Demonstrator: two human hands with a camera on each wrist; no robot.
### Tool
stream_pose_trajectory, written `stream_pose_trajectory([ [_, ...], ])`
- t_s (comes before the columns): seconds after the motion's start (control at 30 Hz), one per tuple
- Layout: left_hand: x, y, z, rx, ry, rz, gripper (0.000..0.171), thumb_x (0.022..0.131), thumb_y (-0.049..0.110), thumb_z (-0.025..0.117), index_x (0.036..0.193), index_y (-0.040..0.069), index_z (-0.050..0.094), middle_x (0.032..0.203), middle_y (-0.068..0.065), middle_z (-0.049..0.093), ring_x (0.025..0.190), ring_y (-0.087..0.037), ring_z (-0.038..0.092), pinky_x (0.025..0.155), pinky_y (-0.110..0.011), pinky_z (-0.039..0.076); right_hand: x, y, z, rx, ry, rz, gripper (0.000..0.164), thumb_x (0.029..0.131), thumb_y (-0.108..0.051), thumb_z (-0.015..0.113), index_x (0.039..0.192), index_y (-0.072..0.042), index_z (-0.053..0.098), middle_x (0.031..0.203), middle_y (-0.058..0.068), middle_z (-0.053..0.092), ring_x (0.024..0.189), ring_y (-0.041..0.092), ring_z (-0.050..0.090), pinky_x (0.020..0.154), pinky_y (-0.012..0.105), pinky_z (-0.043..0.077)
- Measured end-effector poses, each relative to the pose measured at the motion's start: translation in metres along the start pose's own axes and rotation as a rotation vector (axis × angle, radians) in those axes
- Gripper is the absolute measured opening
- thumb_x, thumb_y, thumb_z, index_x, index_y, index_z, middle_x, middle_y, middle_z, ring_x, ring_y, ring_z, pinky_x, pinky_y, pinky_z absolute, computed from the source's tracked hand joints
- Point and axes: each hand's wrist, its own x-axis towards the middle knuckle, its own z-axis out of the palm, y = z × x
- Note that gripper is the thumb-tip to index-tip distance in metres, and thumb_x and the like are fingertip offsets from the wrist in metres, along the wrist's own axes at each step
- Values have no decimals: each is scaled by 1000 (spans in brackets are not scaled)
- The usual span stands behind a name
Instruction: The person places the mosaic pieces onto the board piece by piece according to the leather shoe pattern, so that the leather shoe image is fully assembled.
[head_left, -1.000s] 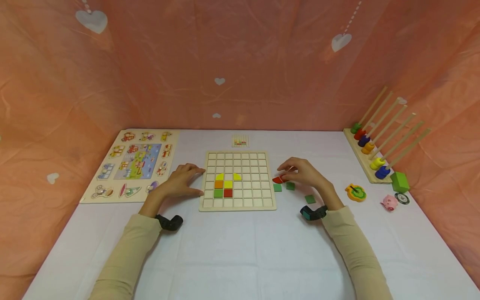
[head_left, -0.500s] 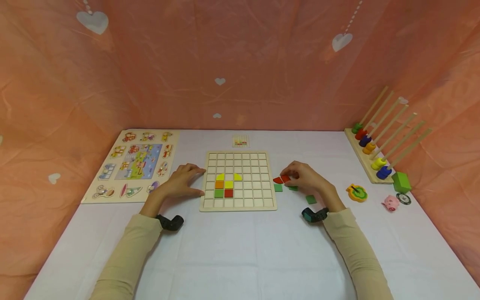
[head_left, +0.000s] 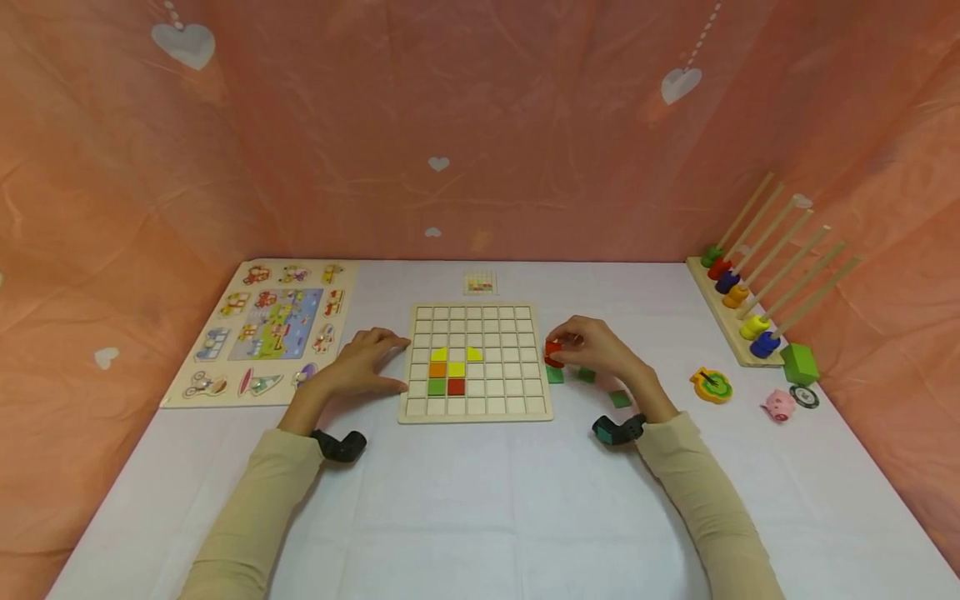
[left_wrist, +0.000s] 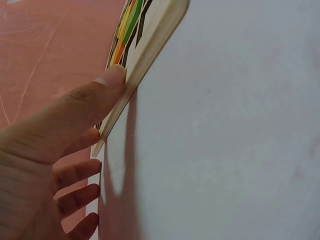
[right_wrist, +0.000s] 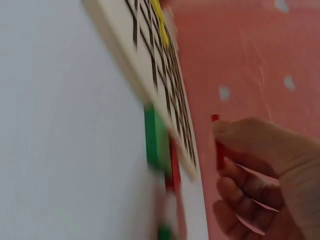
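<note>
In the head view my left hand [head_left: 365, 365] touches the left edge of a wooden grid board [head_left: 495, 326], thumb and forefinger spread apart along it. The left wrist view has the thumb resting on the board's rim. Off the board's right side, my right hand [head_left: 596, 346] pinches a red tile [right_wrist: 219, 152] between thumb and fingers, held up off the table. Another red tile [right_wrist: 174, 165] lies beneath, beside a green tile [head_left: 555, 376]. Yellow, orange, green and red tiles sit in several of the board's cells, such as a yellow tile [head_left: 457, 368].
Two more green tiles [head_left: 619, 398] lie near the right wrist. A patterned grid card [head_left: 481, 282] is behind the board. A picture puzzle [head_left: 255, 333] lies at left. At right stand a peg stacker [head_left: 738, 308], a green block [head_left: 800, 364] and a pink pig [head_left: 780, 406].
My right hand has taken hold of a red tile, lifted it and moved left towards the board, over the other red tile. The left hand has stayed in place.
</note>
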Motion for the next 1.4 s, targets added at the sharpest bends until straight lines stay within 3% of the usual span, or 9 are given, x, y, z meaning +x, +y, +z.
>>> stream_pose_trajectory([
  [0.23,-1,2,-1,-1,0,-1,74,75,38,76,136,7,46,135,-21,40,123,-39,32,102,-57,25,20,-34,29,-11,11,-135,26,76,-9,76,100,-2,69,88,6,63,79,19,56,70,31,49],
  [0.47,-2,3,-1,-12,2,-1,74,75,37,76,136,7,46,135,-21,40,123,-39,32,102,-57,25,31,-54,61,-23,-56,-184,26,78,-16,76,100,-5,70,91,3,63,79,13,54,69,22,47],
  [0.63,-2,4,-2,-12,-1,-2,74,75,36,76,136,6,46,134,-21,40,122,-39,33,101,-57,25,34,-61,75,-75,-117,-189,24,80,-22,75,99,-9,69,92,-1,65,82,11,54,73,23,46],
  [0.77,-2,5,-2,-16,0,-2,74,75,35,76,136,6,46,134,-21,40,123,-39,32,102,-57,24,35,-65,80,-66,-141,-199,22,80,-23,74,96,-9,69,93,-2,66,87,11,56,79,24,47],
  [1.4,-3,3,-1,-18,8,-1,73,75,37,76,136,7,47,135,-20,40,123,-38,32,102,-57,25,36,-62,76,-65,-208,-233,17,81,-21,73,94,-11,72,93,-5,63,88,8,54,81,21,46],
])
